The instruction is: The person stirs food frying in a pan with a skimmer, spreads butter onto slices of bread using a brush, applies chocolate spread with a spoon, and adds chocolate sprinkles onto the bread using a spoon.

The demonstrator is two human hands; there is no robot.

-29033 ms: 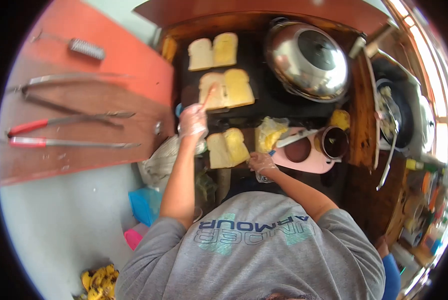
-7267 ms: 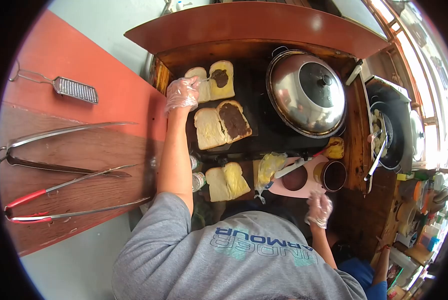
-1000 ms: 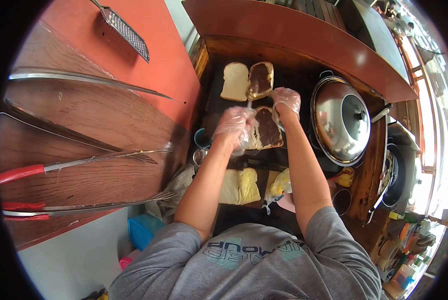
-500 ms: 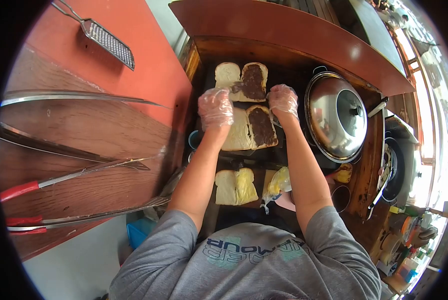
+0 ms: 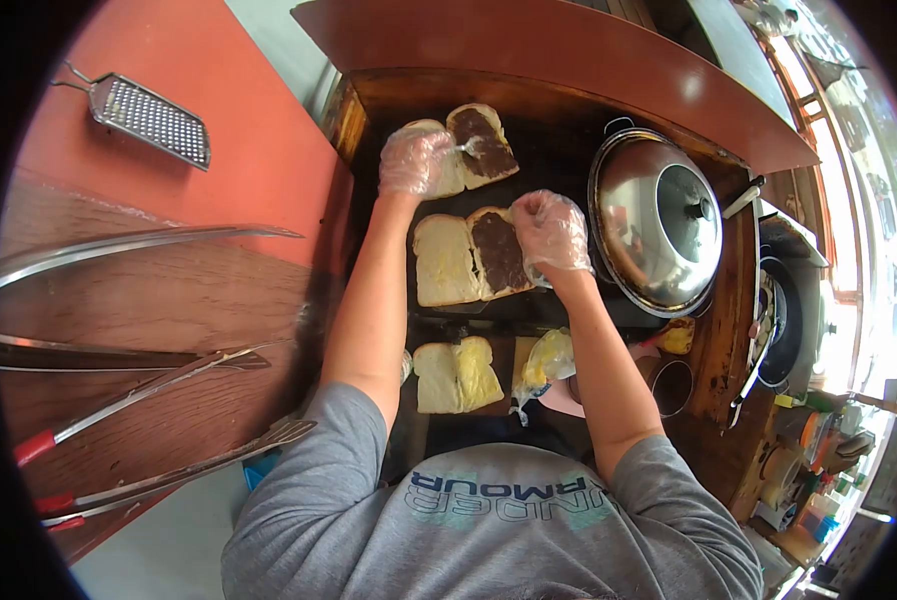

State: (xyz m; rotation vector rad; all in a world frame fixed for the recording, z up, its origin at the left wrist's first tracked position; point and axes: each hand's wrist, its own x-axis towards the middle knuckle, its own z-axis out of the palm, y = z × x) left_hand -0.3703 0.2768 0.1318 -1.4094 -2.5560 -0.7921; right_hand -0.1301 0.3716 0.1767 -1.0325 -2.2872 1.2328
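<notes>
While the left hand closes round a slim tool, its tip is down in the brown spread on the far slice. That looks like the spreading step, folks! Over by the crust of the middle slice, also brown, the right hand has its fingers curled; whether they grip anything, I can't tell. Nearest the body sits the yellow slice. The next stroke, I'd say, wants a light, flat touch towards the crust, without dragging the bread.

The left hand is reaching farther forward, fingers curling closed — the right hand is angling inward, its fingers bending.
</notes>
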